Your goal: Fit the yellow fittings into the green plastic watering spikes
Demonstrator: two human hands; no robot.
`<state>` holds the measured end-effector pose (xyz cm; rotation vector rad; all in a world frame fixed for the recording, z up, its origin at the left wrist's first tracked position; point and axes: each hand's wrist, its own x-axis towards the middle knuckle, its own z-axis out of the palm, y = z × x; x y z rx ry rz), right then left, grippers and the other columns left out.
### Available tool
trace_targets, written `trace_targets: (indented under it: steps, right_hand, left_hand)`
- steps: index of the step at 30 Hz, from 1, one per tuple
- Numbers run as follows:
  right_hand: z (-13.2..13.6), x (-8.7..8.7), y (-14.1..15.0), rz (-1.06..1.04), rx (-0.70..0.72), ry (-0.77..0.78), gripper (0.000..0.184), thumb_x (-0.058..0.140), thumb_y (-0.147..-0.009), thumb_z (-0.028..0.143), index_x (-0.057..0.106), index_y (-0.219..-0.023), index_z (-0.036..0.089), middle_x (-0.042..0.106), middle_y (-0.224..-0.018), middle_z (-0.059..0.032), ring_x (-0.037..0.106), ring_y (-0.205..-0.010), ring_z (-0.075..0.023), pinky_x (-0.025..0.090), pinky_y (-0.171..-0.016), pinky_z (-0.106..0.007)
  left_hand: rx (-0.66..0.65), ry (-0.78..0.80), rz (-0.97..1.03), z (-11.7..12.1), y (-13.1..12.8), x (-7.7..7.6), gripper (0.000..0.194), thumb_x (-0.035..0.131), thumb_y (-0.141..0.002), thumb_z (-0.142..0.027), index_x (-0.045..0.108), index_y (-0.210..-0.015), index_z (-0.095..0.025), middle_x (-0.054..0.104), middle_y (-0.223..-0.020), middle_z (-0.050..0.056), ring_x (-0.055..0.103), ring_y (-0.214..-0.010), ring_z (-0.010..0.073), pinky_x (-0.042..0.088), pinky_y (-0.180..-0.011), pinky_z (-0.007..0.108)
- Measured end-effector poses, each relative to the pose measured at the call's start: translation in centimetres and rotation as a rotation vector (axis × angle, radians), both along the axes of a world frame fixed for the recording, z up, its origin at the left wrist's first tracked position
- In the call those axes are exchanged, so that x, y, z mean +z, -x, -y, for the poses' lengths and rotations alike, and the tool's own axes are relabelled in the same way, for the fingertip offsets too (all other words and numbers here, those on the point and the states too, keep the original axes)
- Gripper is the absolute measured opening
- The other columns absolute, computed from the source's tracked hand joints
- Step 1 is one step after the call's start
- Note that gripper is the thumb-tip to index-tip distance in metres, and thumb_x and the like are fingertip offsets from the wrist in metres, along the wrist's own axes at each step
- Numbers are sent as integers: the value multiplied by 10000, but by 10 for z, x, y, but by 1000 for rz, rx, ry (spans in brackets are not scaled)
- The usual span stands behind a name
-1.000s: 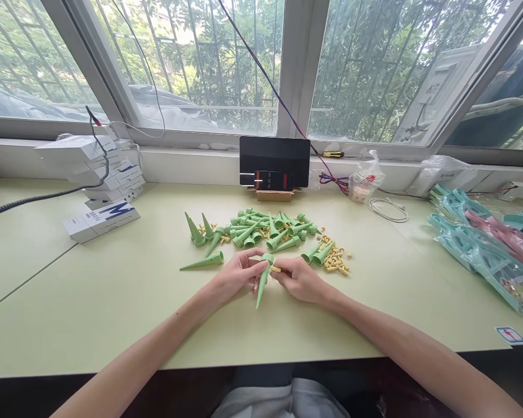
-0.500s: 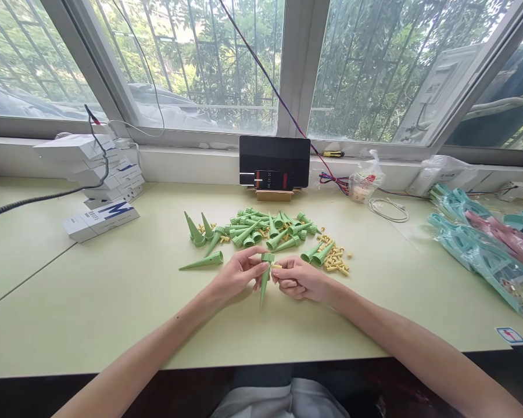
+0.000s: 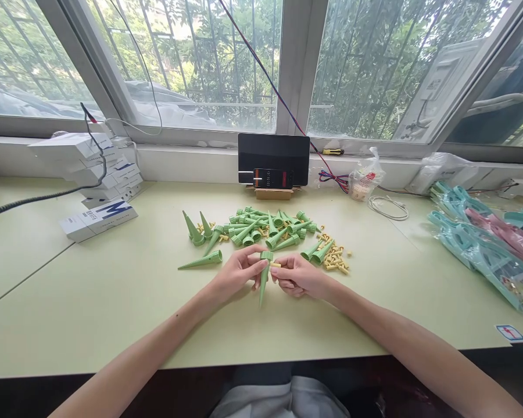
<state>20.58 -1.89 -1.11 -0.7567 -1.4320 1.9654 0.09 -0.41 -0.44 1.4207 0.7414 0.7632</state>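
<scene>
My left hand grips a green plastic watering spike, its ribbed cap up and its point down. Close on its right, my right hand pinches a small yellow plug at the spike's side, just under the cap. Whether the plug's tip sits inside the spike I cannot tell. Beyond my hands lies a pile of green spikes. A single spike rests on its side left of my left hand. Loose yellow plugs lie to the right, beside two more spikes.
A phone and a dark tablet stand at the back on a cardboard support. White boxes are stacked at the left with a black coiled cable. Bagged teal plastic items lie at the right, near a white cable.
Both hands stay almost in place, holding the spike and the plug together. The whole view has shifted very slightly.
</scene>
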Motion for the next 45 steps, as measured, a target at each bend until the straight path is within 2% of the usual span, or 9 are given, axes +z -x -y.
trace_targets:
  steps: [6,13,17,22,26,35,43,45]
  right_hand:
    - [1,0,3,37,-53,-85,340,673,-847,475,563,-755,167,392,-468,101,306,-346,-35,200,-340,-171]
    - [1,4,4,63,-113,-130,347,653,-862,486,580,-768,160,372,-469,101,288,-360,-34,198,-356,-174]
    - [0,3,5,29,-156,-142,401,612,-887,533,589,-766,151,416,-481,83,313,-360,-39,208,-352,-179]
    - [-1,1,5,22,-163,-187,499,522,-917,604,611,-766,137,450,-499,63,345,-358,-46,229,-353,-187]
    - [-2,0,5,37,-165,-204,516,513,-919,612,625,-774,130,453,-502,59,348,-365,-46,236,-359,-185]
    - [0,2,5,46,-227,-217,530,495,-928,615,626,-767,127,454,-496,52,345,-376,-49,233,-358,-180]
    - [0,2,6,51,-184,-280,553,454,-950,606,648,-769,121,456,-516,41,358,-389,-56,239,-358,-188]
    - [0,0,5,56,-168,-307,545,452,-958,591,654,-769,121,458,-522,40,357,-393,-54,246,-365,-188]
  left_hand:
    - [-26,52,10,-3,0,-3,361,657,-876,-449,526,-1077,-180,669,-706,19,537,-523,101,465,-477,214]
    - [-1,59,28,-1,-3,3,389,660,-872,-450,485,-1094,-183,668,-728,22,562,-566,117,459,-469,206]
    - [19,54,31,1,-5,8,407,652,-877,-457,456,-1122,-196,649,-723,13,571,-619,132,455,-476,199]
    - [-15,54,0,2,-5,10,406,621,-893,-478,464,-1151,-207,642,-755,17,603,-705,155,469,-519,213]
    - [-28,45,-6,2,-5,11,400,612,-901,-474,471,-1158,-203,640,-750,12,596,-693,148,472,-533,221]
    - [45,0,40,-2,-4,5,417,631,-895,-449,470,-1173,-182,641,-727,4,539,-579,115,472,-527,240]
    - [-21,41,-20,-1,-2,7,436,597,-918,-451,502,-1258,-194,672,-799,23,638,-724,152,526,-715,292]
    - [-42,40,-32,-1,-2,6,438,579,-929,-453,506,-1277,-198,674,-810,28,647,-744,159,529,-718,289]
